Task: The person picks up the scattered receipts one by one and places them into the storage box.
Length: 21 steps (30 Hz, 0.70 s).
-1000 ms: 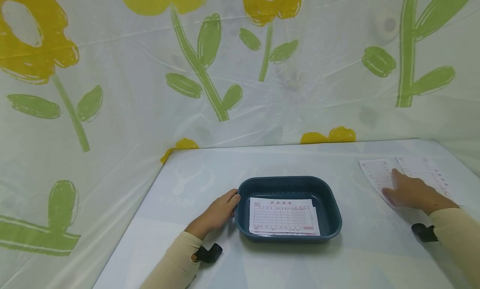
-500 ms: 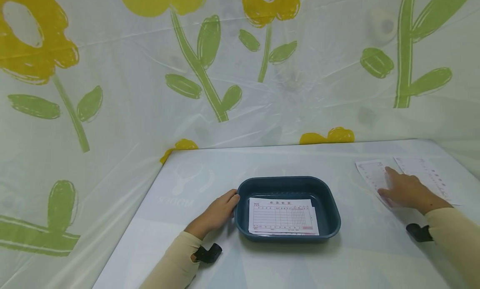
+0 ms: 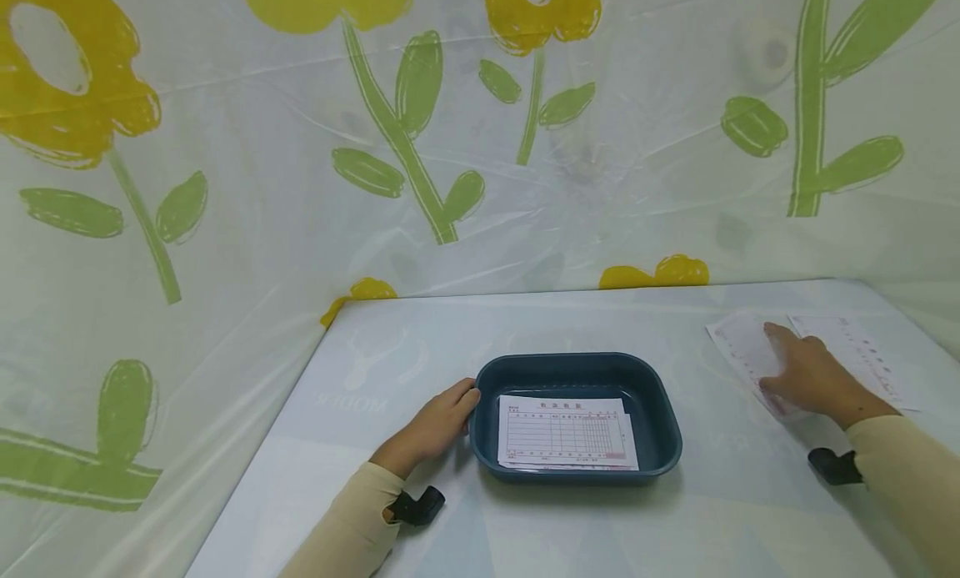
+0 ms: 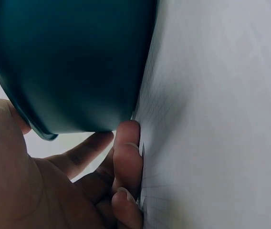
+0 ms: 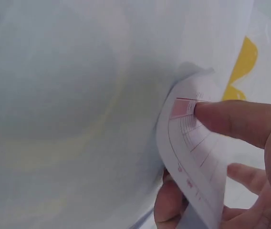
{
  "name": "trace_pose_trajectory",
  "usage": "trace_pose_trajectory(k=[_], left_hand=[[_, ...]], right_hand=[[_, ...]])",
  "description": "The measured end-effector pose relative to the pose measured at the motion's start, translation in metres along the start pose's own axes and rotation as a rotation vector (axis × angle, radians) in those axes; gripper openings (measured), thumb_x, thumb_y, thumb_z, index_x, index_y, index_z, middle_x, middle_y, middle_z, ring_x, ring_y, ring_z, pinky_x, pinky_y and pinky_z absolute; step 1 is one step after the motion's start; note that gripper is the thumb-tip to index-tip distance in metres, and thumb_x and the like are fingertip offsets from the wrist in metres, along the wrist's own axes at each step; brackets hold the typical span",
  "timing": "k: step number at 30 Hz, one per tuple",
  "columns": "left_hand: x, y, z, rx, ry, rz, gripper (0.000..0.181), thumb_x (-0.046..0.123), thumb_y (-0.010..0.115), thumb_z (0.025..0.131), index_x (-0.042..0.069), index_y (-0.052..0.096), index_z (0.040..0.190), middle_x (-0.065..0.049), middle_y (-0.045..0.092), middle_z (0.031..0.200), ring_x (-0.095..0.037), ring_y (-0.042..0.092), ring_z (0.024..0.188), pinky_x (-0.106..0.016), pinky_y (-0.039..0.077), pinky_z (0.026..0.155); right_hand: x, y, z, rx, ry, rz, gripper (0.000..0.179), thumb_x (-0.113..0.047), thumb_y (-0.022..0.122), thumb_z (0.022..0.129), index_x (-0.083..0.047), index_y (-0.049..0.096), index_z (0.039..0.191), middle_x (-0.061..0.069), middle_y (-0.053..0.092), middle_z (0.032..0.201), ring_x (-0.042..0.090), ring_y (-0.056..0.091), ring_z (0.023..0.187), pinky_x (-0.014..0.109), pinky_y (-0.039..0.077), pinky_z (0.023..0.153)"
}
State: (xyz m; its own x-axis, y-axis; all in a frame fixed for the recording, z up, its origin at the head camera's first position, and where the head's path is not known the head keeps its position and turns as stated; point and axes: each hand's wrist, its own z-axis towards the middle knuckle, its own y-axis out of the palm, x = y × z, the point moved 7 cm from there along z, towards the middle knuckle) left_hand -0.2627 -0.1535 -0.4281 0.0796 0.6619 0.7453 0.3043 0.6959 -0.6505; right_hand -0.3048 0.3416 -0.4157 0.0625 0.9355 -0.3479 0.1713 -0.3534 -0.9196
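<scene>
A dark teal plastic tray (image 3: 663,419) stands on the table with a small stack of printed receipt slips (image 3: 566,434) inside. My left hand (image 3: 435,424) holds its left end; in the left wrist view the thumb lies at the rim of the tray (image 4: 73,71) and the fingers curl low against the side. At the far right, my right hand (image 3: 813,374) pinches a receipt slip (image 3: 738,353), thumb on the printed face and fingers behind. That slip (image 5: 197,157) bends upward in the right wrist view. Another slip (image 3: 855,353) lies flat just right of it, partly hidden by the hand.
The white table (image 3: 585,536) has faint printed patterns. A flower-print curtain (image 3: 645,178) hangs along its back and left edges. Each wrist carries a black camera mount (image 3: 420,507).
My right hand has shifted slightly left, and the slip under it has slid left with it, away from the other slip. The left hand and tray stay where they were.
</scene>
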Motion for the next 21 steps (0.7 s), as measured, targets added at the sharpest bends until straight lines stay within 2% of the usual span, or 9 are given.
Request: trace_pose_trajectory(k=[5, 9, 12, 14, 18, 21], left_hand=[[0.000, 0.000, -0.001, -0.003, 0.001, -0.002, 0.039, 0.042, 0.032, 0.107, 0.020, 0.054, 0.130, -0.001, 0.056, 0.080, -0.017, 0.055, 0.077, -0.036, 0.042, 0.073], [0.001, -0.001, -0.001, 0.004, 0.005, 0.002, 0.038, 0.041, 0.032, 0.107, 0.019, 0.054, 0.129, -0.001, 0.056, 0.080, -0.017, 0.055, 0.077, -0.036, 0.041, 0.072], [0.002, -0.002, -0.002, 0.009, 0.011, 0.000, 0.037, 0.040, 0.033, 0.107, 0.018, 0.055, 0.127, -0.002, 0.056, 0.079, -0.017, 0.054, 0.075, -0.035, 0.041, 0.071], [0.002, -0.002, -0.002, 0.011, 0.014, 0.001, 0.037, 0.040, 0.033, 0.107, 0.018, 0.055, 0.127, -0.002, 0.056, 0.079, -0.017, 0.054, 0.075, -0.035, 0.041, 0.070], [0.002, -0.001, -0.001, 0.012, 0.013, 0.005, 0.037, 0.040, 0.033, 0.107, 0.018, 0.055, 0.127, -0.002, 0.056, 0.079, -0.017, 0.054, 0.075, -0.035, 0.041, 0.071], [0.002, -0.001, -0.002, 0.010, 0.011, 0.001, 0.037, 0.041, 0.033, 0.107, 0.019, 0.055, 0.127, -0.002, 0.056, 0.079, -0.017, 0.054, 0.075, -0.035, 0.041, 0.071]], right_hand=[[0.000, -0.009, -0.007, 0.038, -0.005, 0.016, 0.101, -0.007, 0.068, 0.085, 0.013, -0.006, 0.151, 0.052, 0.027, 0.135, 0.060, 0.043, 0.110, 0.070, 0.040, 0.093], [0.001, -0.017, -0.012, 0.078, -0.008, 0.036, 0.092, -0.003, 0.059, 0.087, 0.010, -0.005, 0.153, 0.050, 0.035, 0.132, 0.056, 0.051, 0.101, 0.063, 0.045, 0.081], [-0.002, -0.023, -0.015, 0.119, -0.031, 0.050, 0.082, -0.004, 0.057, 0.089, 0.010, 0.007, 0.152, 0.047, 0.045, 0.123, 0.051, 0.057, 0.092, 0.055, 0.049, 0.072], [-0.005, -0.026, -0.017, 0.143, -0.051, 0.053, 0.070, -0.005, 0.058, 0.090, 0.011, 0.024, 0.149, 0.044, 0.052, 0.118, 0.045, 0.060, 0.086, 0.048, 0.050, 0.066], [-0.012, -0.027, -0.020, 0.153, -0.079, 0.039, 0.046, -0.009, 0.062, 0.092, 0.014, 0.052, 0.130, 0.039, 0.060, 0.116, 0.052, 0.059, 0.098, 0.050, 0.050, 0.070], [-0.018, -0.028, -0.023, 0.162, -0.079, 0.041, 0.038, -0.009, 0.061, 0.092, 0.015, 0.058, 0.122, 0.037, 0.061, 0.116, 0.052, 0.057, 0.102, 0.050, 0.049, 0.072]])
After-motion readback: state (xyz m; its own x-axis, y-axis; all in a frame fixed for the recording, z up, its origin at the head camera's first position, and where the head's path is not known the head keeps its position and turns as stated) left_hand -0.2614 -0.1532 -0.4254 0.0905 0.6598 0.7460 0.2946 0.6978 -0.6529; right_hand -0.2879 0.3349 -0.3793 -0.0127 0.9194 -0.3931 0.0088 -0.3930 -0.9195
